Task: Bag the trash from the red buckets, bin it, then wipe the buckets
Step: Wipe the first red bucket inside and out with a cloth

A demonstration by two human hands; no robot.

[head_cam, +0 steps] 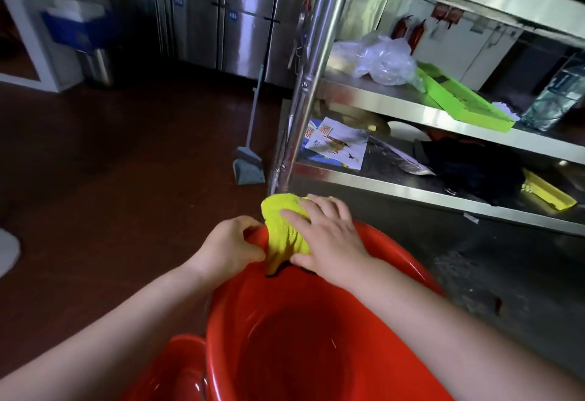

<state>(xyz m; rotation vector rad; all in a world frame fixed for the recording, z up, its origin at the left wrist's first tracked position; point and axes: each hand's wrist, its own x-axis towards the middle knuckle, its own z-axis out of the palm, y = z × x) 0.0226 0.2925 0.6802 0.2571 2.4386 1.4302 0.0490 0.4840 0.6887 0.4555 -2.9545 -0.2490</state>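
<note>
**Yellow cloth on the bucket rim**

The large red plastic bucket point(304, 337) stood on the dark floor, its mouth open toward the camera and its inside bare. A second red plastic bucket point(177, 369) sat touching its left side, only partly in view. A yellow ribbed cloth point(283, 226) was draped over the far rim of the large bucket — part of it hanging inside, part bulging beyond the edge. The right hand point(329, 239) lay on the cloth with fingers straight and spread, pressing it against the rim. The left hand point(229, 247) gripped the same rim just left of the cloth, fingers curled over the edge. Beyond the bucket rose a stainless steel shelf rack point(411, 106) carrying a crumpled clear plastic bag point(380, 59) and a green plastic tray point(459, 97). Left of the rack — a grey dustpan point(248, 163) on the floor.
</note>
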